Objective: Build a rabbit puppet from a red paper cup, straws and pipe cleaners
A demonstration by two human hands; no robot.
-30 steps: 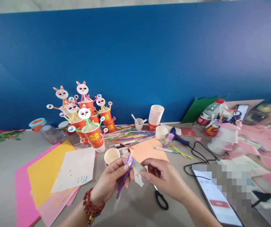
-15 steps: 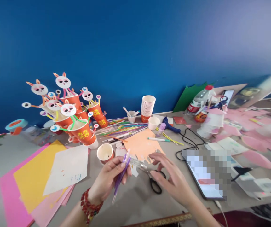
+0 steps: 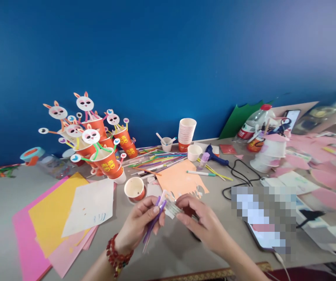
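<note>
My left hand (image 3: 147, 216), with a red bead bracelet on its wrist, pinches slim purple pipe cleaners (image 3: 153, 222) that slant between thumb and fingers. A clear, narrow plastic piece (image 3: 174, 208) with faint markings spans the gap between my hands. Its right end is in the curled fingers of my right hand (image 3: 197, 218); what exactly it is, I cannot make out. Beneath that hand are black-handled scissors (image 3: 195, 235), mostly hidden. Orange paper (image 3: 179, 179) with cut-out edges lies just beyond, and a paper cup (image 3: 134, 189) stands behind my left hand.
Rabbit-faced cups (image 3: 105, 160) stand at the left, behind coloured paper sheets (image 3: 45, 218). Further back are loose pipe cleaners (image 3: 159, 159), stacked cups (image 3: 187, 132) and a blue glue gun (image 3: 216, 156) with its cable. A phone (image 3: 261, 234) and pink paper pieces (image 3: 326, 156) occupy the right.
My right hand has moved left and its spread fingers have closed at the end of the clear piece, covering more of the scissors. The view has shifted slightly left.
</note>
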